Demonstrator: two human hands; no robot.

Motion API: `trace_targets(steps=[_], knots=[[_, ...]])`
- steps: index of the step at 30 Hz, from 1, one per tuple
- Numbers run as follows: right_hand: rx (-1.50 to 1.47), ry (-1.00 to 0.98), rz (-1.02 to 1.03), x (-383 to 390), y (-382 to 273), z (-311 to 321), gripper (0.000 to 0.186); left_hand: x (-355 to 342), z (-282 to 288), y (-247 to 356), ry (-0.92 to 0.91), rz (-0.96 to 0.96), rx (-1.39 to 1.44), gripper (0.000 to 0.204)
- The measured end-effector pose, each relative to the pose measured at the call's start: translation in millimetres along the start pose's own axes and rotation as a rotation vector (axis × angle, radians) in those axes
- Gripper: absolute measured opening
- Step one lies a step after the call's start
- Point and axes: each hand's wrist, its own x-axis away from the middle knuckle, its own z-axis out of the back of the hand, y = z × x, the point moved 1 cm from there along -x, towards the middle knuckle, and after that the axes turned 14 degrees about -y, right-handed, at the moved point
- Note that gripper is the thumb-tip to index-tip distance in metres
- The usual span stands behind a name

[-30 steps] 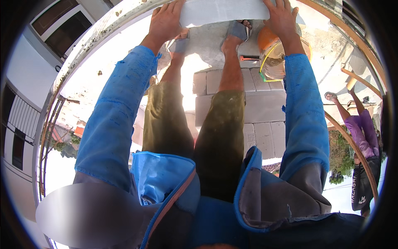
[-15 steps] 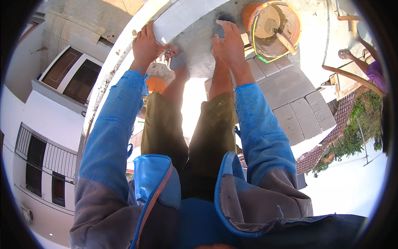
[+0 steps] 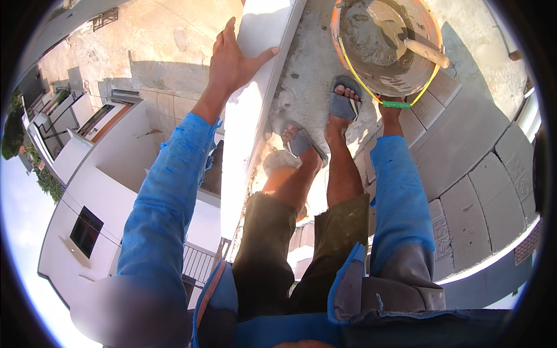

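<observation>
My left hand reaches over the pale parapet ledge, its fingers stretched out and thumb spread toward the inner edge, with nothing in it. An orange bucket of wet grey mortar stands on the far right. Its yellow wire handle hangs toward me with a green grip. Inside leans a trowel, its wooden handle lying across the rim. My right hand is at the bucket's near side, just under the green grip; its fingers are hidden by the bucket.
My sandalled feet are on the rough concrete floor between ledge and bucket. Grey blocks are stacked to the right. Beyond the ledge lies a lower paved yard and a white building.
My view has turned, with the bucket now closer. My right hand has gone from above my foot to the bucket's near side. My left hand has stayed at the ledge, its fingers spreading.
</observation>
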Motion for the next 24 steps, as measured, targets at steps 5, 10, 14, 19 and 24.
trace_targets(steps=[5,10,14,19,24], knots=[[0.039,-0.004,0.022,-20.3,27.5,-36.3,0.055,-63.1,6.6,30.1,-0.073,0.071,0.248,0.121],[-0.513,0.137,-0.340,2.1,39.1,-35.1,0.060,-75.6,1.3,45.1,-0.163,0.290,0.298,0.118],[-0.912,0.061,-0.761,22.0,-47.8,26.5,0.045,-63.0,23.8,45.5,-0.150,0.334,0.316,0.116],[-1.038,-0.060,-0.982,66.3,-89.1,71.1,0.037,-73.5,19.0,57.7,-0.157,0.319,0.329,0.117],[-1.748,-0.336,-1.229,90.8,-152.6,174.2,0.022,-67.5,23.1,44.6,-0.178,0.381,0.318,0.122]])
